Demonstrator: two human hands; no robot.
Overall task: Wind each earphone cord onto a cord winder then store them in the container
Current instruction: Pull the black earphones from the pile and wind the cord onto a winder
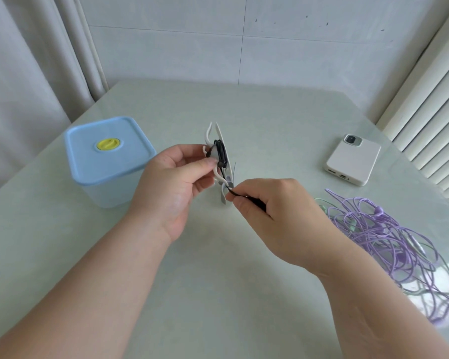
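Observation:
My left hand (176,182) pinches a white fishbone-shaped cord winder (219,141) held upright above the table's middle. A black earphone cord (221,154) is wrapped around its waist. My right hand (275,211) pinches the loose end of that black cord just below and right of the winder; the cord's end disappears into my fist. A translucent container (106,182) with a blue lid and yellow valve stands closed at the left. A tangle of purple and pale green earphone cords (389,237) lies at the right.
A phone (353,159) in a white case lies face down at the far right of the pale table (218,268). A white radiator (436,104) runs along the right side, curtains hang at the left, and a tiled wall is behind.

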